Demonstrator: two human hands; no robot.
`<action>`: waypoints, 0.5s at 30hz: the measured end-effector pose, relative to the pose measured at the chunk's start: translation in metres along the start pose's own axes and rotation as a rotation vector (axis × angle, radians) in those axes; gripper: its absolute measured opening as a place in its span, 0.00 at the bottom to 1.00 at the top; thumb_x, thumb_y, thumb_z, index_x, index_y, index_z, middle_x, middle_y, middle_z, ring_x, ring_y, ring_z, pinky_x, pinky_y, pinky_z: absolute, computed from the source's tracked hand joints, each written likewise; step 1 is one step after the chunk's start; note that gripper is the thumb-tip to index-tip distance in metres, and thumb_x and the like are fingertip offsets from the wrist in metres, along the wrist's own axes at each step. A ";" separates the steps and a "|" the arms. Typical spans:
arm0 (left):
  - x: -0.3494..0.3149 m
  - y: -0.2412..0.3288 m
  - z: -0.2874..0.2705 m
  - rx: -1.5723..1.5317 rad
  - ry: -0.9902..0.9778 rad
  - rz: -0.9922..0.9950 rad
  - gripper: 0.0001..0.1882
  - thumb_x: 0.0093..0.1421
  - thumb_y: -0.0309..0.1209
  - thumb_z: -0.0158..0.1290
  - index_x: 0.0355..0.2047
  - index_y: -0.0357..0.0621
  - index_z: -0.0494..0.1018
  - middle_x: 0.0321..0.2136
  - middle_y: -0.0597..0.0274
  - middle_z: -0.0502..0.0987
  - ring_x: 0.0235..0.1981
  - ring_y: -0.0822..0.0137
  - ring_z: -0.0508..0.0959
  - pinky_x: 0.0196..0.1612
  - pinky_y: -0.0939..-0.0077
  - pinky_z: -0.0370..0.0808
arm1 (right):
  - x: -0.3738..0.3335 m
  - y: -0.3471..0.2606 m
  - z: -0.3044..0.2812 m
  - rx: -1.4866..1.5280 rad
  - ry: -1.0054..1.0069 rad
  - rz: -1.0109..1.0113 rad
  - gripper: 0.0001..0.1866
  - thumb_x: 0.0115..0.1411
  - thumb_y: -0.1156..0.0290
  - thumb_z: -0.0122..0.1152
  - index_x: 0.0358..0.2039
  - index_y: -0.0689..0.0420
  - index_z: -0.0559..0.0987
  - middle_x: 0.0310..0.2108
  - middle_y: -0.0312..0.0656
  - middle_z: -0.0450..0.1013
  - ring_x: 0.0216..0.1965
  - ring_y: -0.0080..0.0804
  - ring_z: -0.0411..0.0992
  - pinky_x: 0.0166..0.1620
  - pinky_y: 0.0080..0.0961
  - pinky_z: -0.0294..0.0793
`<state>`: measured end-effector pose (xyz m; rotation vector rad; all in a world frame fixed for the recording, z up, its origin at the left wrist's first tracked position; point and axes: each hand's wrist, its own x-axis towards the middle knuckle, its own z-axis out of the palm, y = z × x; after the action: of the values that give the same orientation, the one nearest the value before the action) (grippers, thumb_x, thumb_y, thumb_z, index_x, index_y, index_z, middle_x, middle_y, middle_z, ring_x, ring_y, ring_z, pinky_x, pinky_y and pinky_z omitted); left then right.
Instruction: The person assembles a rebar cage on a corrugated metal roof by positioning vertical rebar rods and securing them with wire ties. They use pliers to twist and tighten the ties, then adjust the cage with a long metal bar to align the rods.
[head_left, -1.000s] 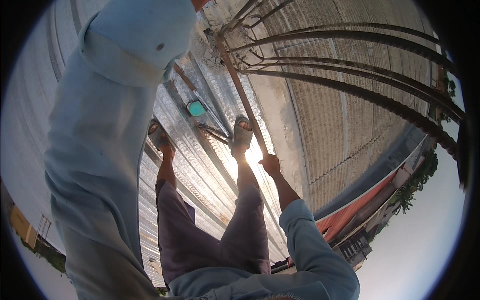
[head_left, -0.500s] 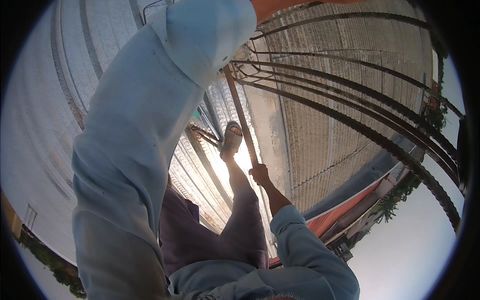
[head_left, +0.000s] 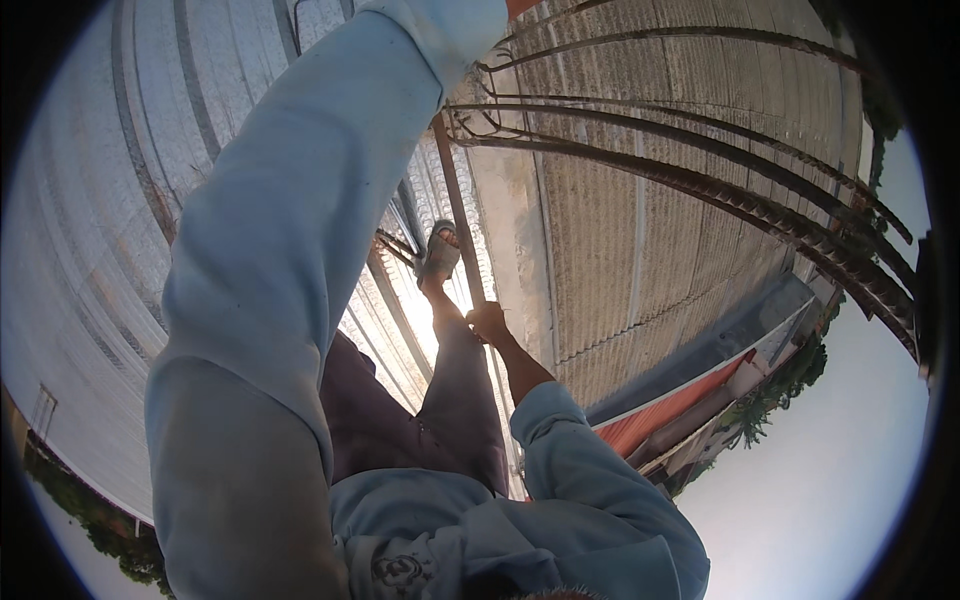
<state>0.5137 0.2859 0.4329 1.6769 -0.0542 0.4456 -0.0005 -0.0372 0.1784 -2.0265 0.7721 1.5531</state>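
My right hand (head_left: 488,322) is closed around the lower end of a rusty brown bar (head_left: 460,215). The bar slants up from my fist, and its upper end meets the bent ends of several dark ribbed steel rods (head_left: 640,172). Those rods sweep away to the right. My left arm in its light blue sleeve (head_left: 290,190) reaches across to the top edge. Only a sliver of skin shows past that cuff; the left fingers lie beyond the picture. A sandalled foot (head_left: 440,250) of mine stands close beside the bar.
Shiny corrugated metal roofing (head_left: 85,230) spreads out at the left. A pale concrete ledge (head_left: 512,230) runs along the bar's right side, with grey-brown corrugated sheeting (head_left: 620,250) beyond. Farther right are a red roof (head_left: 645,410) and trees (head_left: 765,405).
My right hand and the bar have shifted slightly up and left in view, as has the foot. The left arm reaches higher, with less wrist showing. The rods appear closer together.
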 end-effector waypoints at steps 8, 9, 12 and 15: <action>-0.011 0.001 -0.019 0.025 0.060 -0.005 0.26 0.65 0.41 0.52 0.35 0.19 0.70 0.33 0.27 0.75 0.36 0.43 0.78 0.38 0.54 0.73 | -0.022 -0.015 0.003 -0.023 0.021 0.029 0.06 0.55 0.74 0.64 0.23 0.59 0.80 0.18 0.43 0.75 0.19 0.28 0.73 0.21 0.31 0.69; -0.009 0.004 -0.017 -0.017 0.010 0.001 0.25 0.64 0.40 0.52 0.31 0.19 0.70 0.29 0.29 0.75 0.32 0.45 0.78 0.35 0.55 0.73 | -0.021 -0.011 0.001 0.039 0.009 0.055 0.07 0.55 0.73 0.64 0.22 0.59 0.79 0.16 0.42 0.73 0.17 0.27 0.71 0.19 0.30 0.67; 0.007 0.005 -0.008 -0.101 -0.116 0.106 0.23 0.62 0.36 0.51 0.22 0.21 0.70 0.18 0.37 0.74 0.21 0.53 0.75 0.26 0.55 0.70 | 0.001 0.018 0.014 0.080 0.038 -0.068 0.09 0.55 0.73 0.63 0.19 0.59 0.76 0.13 0.39 0.68 0.11 0.25 0.65 0.14 0.28 0.62; 0.011 0.034 -0.004 0.104 -0.207 -0.193 0.23 0.61 0.34 0.50 0.16 0.23 0.68 0.11 0.47 0.70 0.15 0.61 0.70 0.21 0.57 0.68 | 0.007 0.012 0.020 0.240 -0.001 -0.007 0.11 0.54 0.72 0.64 0.17 0.58 0.74 0.10 0.36 0.65 0.09 0.24 0.62 0.11 0.26 0.60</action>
<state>0.5131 0.2864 0.4684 1.8066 -0.0210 0.1310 -0.0212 -0.0332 0.1667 -1.8514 0.9038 1.3842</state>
